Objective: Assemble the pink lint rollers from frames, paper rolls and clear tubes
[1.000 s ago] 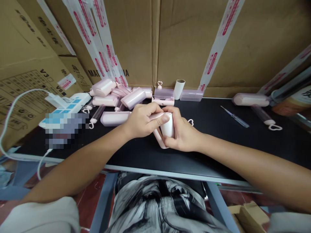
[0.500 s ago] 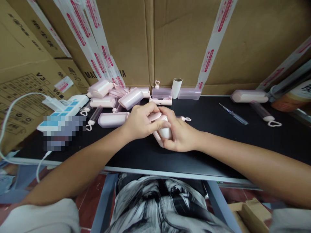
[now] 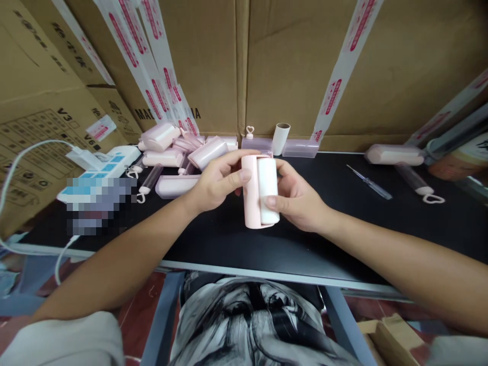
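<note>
Pink holder (image 3: pixel 250 195) and white roll (image 3: pixel 268 183) are sitting between the two hands, raised over the black tabletop (image 3: pixel 316 256). Left hand (image 3: pixel 219 180) is gripping the holder from its left side, partly closed: thumb is pressing on the pink face, fingers are wrapping behind the upper part. Right hand (image 3: pixel 301 201) is holding the white roll from the right, half closed: thumb is lying across its lower part, fingers are bending behind.

Surface: a pile of pink-and-lilac cases (image 3: pixel 208 153) is lying at the left rear. White tube (image 3: pixel 281 139) is standing at a slight tilt, with a lilac cover (image 3: pixel 300 148) lying just to its right. Screwdriver (image 3: pixel 369 181) is resting farther right, near a separate pink case (image 3: pixel 396 155). Power strip (image 3: pixel 131 152) is occupying the left end. Taped cardboard (image 3: pixel 282 66) is walling off the back; red floor (image 3: pixel 137 300) is showing below.

Orientation: holder's long axis is running nearly vertically in view; the roll is lying parallel along its right side, its open side facing right.
</note>
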The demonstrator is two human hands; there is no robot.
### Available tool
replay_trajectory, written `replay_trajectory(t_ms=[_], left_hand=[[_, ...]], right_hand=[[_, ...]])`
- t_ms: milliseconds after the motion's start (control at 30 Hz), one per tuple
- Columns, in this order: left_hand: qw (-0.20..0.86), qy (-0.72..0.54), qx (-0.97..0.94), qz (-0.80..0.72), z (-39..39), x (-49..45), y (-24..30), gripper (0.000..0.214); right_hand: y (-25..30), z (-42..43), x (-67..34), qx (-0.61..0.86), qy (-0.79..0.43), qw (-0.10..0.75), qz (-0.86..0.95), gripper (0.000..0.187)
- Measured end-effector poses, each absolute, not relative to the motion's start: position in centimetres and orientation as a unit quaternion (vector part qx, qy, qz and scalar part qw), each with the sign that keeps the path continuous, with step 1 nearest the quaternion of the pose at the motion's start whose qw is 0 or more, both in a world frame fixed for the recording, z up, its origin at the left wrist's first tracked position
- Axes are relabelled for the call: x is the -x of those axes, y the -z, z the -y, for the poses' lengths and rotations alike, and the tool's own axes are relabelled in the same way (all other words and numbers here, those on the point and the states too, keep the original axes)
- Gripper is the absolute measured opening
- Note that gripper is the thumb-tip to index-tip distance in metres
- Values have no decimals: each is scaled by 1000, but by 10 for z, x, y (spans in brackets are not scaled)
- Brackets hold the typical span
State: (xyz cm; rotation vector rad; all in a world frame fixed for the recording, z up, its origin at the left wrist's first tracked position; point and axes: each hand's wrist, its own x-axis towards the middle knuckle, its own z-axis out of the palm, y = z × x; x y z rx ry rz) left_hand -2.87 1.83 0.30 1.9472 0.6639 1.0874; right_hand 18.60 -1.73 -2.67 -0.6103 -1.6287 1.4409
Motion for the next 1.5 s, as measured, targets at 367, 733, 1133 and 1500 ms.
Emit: replay_trajectory(t_ms=[367, 733, 1133, 1500], left_hand=[[608, -411, -638, -234, -10, 2, 13, 56], [632, -450, -516, -363, -27, 23, 2, 65], [606, -528, -525, -280, -31, 36, -10, 46], [548, -526, -581, -292, -31, 34, -1, 47]], right_hand=[[20, 11, -183, 304, -428, 496, 692, 49], [31, -38, -237, 406, -30, 226, 885, 41], [10, -14, -235, 288, -9, 314, 905, 34], [2, 6, -225, 285, 21, 284, 915, 33]])
